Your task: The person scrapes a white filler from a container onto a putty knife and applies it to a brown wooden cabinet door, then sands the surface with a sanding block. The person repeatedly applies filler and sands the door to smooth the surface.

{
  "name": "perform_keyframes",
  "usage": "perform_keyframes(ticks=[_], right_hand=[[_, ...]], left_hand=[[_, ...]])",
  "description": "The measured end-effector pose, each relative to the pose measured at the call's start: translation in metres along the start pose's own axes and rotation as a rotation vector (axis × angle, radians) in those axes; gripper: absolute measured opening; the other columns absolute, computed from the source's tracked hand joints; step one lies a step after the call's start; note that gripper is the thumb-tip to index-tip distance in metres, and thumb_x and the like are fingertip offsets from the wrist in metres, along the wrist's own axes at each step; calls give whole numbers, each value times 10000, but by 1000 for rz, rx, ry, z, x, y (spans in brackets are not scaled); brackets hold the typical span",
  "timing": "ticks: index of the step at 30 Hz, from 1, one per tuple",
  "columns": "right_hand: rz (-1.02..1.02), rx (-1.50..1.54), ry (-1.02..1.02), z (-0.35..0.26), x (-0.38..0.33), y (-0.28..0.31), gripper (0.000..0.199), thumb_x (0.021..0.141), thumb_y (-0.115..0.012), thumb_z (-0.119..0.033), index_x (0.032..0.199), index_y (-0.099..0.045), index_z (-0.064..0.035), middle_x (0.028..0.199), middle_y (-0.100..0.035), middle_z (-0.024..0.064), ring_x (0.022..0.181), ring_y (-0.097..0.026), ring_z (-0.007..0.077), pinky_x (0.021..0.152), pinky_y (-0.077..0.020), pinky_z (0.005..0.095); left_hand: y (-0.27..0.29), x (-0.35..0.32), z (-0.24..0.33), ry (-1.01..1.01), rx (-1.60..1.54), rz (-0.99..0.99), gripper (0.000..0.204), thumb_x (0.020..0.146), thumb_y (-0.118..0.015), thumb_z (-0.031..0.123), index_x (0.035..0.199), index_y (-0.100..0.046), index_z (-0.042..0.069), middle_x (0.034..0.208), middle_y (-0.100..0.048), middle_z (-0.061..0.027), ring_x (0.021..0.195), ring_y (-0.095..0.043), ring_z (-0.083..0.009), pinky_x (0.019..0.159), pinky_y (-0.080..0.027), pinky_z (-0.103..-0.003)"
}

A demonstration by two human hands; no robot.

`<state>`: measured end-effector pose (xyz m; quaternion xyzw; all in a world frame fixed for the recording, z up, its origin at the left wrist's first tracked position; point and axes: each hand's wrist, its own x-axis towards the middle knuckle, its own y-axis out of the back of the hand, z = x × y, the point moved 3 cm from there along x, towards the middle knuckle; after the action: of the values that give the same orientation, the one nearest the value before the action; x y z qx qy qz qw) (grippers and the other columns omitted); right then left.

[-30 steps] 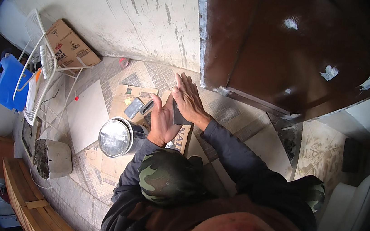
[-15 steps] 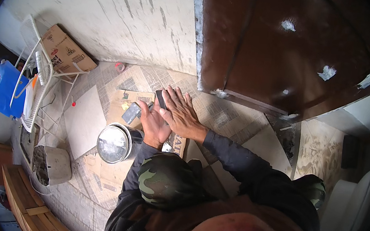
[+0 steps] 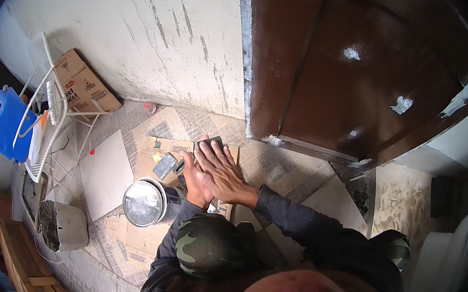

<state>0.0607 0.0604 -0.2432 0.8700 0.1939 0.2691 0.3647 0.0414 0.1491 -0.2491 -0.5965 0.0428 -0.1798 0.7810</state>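
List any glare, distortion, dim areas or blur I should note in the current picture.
Head view: bright glare on the round top of the pail; head view: fisheye distortion bends the brown door toward the black rim; head view: lower right is dim, while the right hand looks reasonably sharp.

Blue jug (image 3: 8, 123), white chair (image 3: 60, 112) and cardboard box (image 3: 86, 81)

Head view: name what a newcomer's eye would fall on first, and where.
The brown door, splotched with white patches, dominates the upper right. Near the centre, the right hand lies over the left hand, a dark flat piece showing beyond them. At far left, a bright blue jug stands out by a white chair.
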Motion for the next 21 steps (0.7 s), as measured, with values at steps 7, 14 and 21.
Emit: perform_keyframes(ticks=[7,14,21], right_hand=[[-57,-10,29,6,-5,-1,643,1054,-340,-411,1574,-276,-40,1651,-186,224,1532,-135,412,1201,-84,607],[-96,46,-24,12,-15,-11,627,1054,-338,-408,1585,-259,-84,1665,-181,178,1535,-139,396,1198,-95,612],[-200,-61,-28,23,-17,-16,676,1048,-291,-484,1591,-232,-86,1661,-143,223,1537,-78,440,1179,-52,663]], left_hand=[[20,-3,1,-120,129,261,912,954,-333,757,1566,-301,82,1594,-356,-146,1454,-342,-352,1214,-227,-540],[19,-12,-8,117,-32,30,906,954,-337,757,1537,-334,63,1554,-397,-162,1446,-347,-341,1209,-224,-518],[18,-10,-7,98,80,202,882,952,-431,720,1538,-347,65,1580,-369,-147,1455,-337,-331,1215,-226,-500]])
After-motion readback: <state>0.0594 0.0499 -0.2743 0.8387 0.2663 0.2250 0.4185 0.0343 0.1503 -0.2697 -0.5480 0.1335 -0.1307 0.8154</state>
